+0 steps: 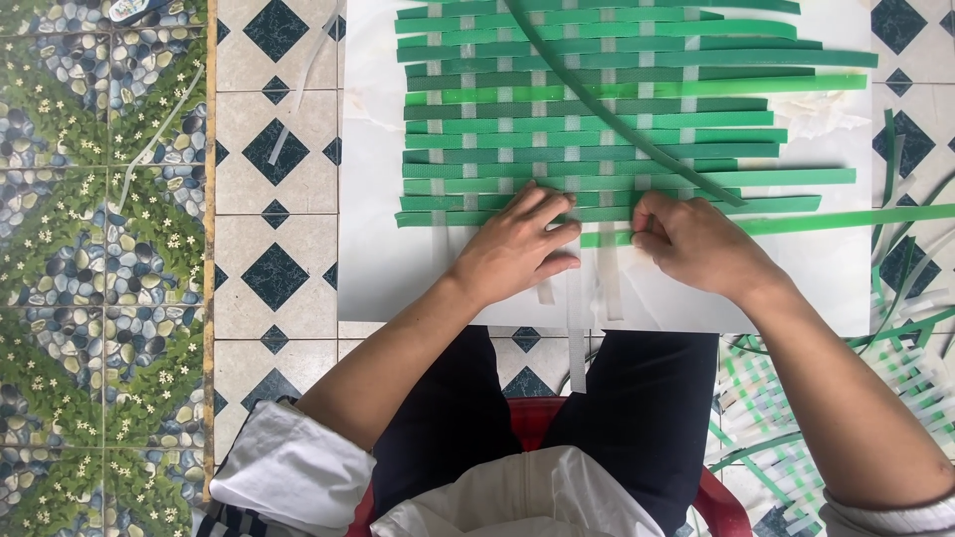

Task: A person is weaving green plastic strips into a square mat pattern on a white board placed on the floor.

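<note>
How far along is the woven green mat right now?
Done: many green strips are woven across the white strips on the white board. In hand: left hand presses the lower edge while right hand pinches the newest green strip. Left: white strip ends below are unwoven.

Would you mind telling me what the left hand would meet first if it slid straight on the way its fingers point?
The left hand points up and slightly right, fingertips already on the woven mat of green and white strips. Straight on, it would probably cross the mat's next green rows first, then the loose dark green strip lying diagonally on top.
</note>
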